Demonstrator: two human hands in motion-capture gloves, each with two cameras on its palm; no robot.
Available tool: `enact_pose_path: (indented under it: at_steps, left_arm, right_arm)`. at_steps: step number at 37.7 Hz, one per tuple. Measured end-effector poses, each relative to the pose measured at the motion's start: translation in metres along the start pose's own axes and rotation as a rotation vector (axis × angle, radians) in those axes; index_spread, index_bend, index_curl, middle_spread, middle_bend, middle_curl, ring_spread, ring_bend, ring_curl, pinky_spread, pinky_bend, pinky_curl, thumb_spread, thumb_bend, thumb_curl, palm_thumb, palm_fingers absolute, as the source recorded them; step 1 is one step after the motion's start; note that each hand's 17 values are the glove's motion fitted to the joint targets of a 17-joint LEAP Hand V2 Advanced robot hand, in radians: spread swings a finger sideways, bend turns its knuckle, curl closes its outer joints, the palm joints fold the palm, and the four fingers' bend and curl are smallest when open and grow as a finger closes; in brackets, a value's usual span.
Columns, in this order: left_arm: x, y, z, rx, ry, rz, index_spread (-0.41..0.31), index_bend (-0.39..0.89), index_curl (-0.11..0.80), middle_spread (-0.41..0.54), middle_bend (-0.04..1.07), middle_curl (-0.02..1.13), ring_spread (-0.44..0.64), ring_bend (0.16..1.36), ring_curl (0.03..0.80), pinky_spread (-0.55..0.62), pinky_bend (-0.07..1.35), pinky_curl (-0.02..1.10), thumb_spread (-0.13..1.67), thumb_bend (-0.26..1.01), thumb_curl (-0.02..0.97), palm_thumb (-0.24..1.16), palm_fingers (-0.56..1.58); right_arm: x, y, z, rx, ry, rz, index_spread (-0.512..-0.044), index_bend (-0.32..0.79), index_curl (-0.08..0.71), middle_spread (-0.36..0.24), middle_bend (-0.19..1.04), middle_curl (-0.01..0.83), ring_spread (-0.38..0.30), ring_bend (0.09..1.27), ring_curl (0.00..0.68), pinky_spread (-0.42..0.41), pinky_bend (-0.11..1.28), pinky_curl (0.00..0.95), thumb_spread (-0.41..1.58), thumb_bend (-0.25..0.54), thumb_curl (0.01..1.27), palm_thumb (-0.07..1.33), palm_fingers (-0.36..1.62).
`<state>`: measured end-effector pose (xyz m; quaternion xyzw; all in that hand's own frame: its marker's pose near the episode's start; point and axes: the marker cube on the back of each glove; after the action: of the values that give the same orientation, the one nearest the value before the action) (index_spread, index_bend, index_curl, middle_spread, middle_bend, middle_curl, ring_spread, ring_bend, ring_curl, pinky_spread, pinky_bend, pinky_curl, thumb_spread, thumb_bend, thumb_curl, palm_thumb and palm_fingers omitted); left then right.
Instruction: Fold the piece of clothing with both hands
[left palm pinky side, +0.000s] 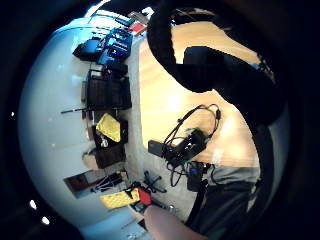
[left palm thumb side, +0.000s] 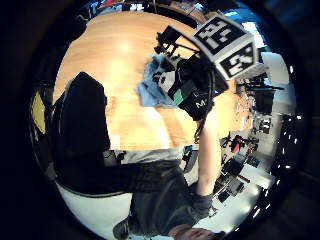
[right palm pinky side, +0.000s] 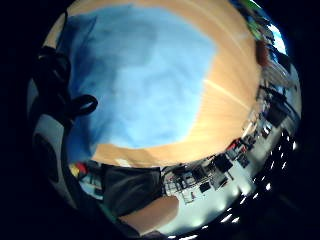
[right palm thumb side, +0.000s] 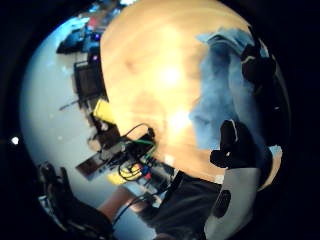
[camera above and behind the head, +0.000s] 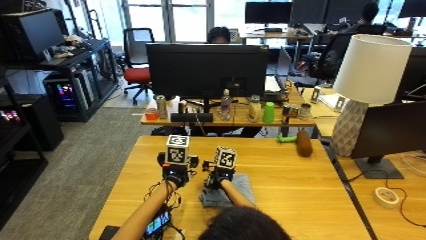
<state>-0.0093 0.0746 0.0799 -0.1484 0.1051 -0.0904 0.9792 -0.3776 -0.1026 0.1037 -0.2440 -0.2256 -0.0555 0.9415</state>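
Note:
A small blue-grey piece of clothing (camera above and behind the head: 229, 194) lies folded on the wooden table (camera above and behind the head: 299, 170), just in front of the person. My right hand (camera above and behind the head: 216, 177) hovers over the cloth's far left corner, fingers spread; its palm views show the blue cloth (right palm pinky side: 150, 75) and its rumpled edge (right palm thumb side: 220, 100) close below. I cannot tell whether the fingertips touch it. My left hand (camera above and behind the head: 174, 174) is beside the cloth, over bare wood, with loosely curled fingers (left palm pinky side: 210, 65) holding nothing. The left thumb side view shows the right hand (left palm thumb side: 192, 87) above the cloth (left palm thumb side: 150, 87).
A brown cylinder (camera above and behind the head: 303, 143) and a green item (camera above and behind the head: 286, 139) lie at the table's far edge. A white lamp (camera above and behind the head: 368, 70) and a dark screen (camera above and behind the head: 393, 135) stand at the right, with a tape roll (camera above and behind the head: 385, 196) nearby. A large monitor (camera above and behind the head: 206, 70) stands on the desk beyond.

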Motion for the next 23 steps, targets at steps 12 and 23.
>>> enact_pose_path:
  at_steps: [12, 23]
  left_arm:
    - [-0.03, 0.005, 0.016, -0.056, 0.046, -0.032, -0.056, 0.23, 0.424, 0.169, 0.14, 0.22, 0.26, 0.48, 0.303, 0.32, 0.57, 0.34, 1.46, -0.01, 0.265, 0.32, 0.44]
    - [-0.024, 0.008, 0.009, -0.06, 0.049, -0.024, -0.054, 0.21, 0.434, 0.178, 0.13, 0.22, 0.27, 0.47, 0.302, 0.34, 0.55, 0.34, 1.47, -0.01, 0.263, 0.3, 0.44]
  right_arm:
    - [0.024, 0.005, -0.101, 0.42, -0.033, -0.122, -0.223, 0.03, 0.183, -0.097, 0.25, 0.48, -0.198, 0.65, 0.438, -0.26, 0.69, 0.405, 0.72, -0.016, 0.64, 1.04, 1.03]
    - [0.07, 0.085, -0.188, 0.764, 0.186, -0.126, -0.249, 0.07, 0.174, -0.087, 0.22, 0.465, -0.156, 0.55, 0.414, -0.19, 0.65, 0.389, 0.89, -0.022, 0.6, 1.01, 0.96]
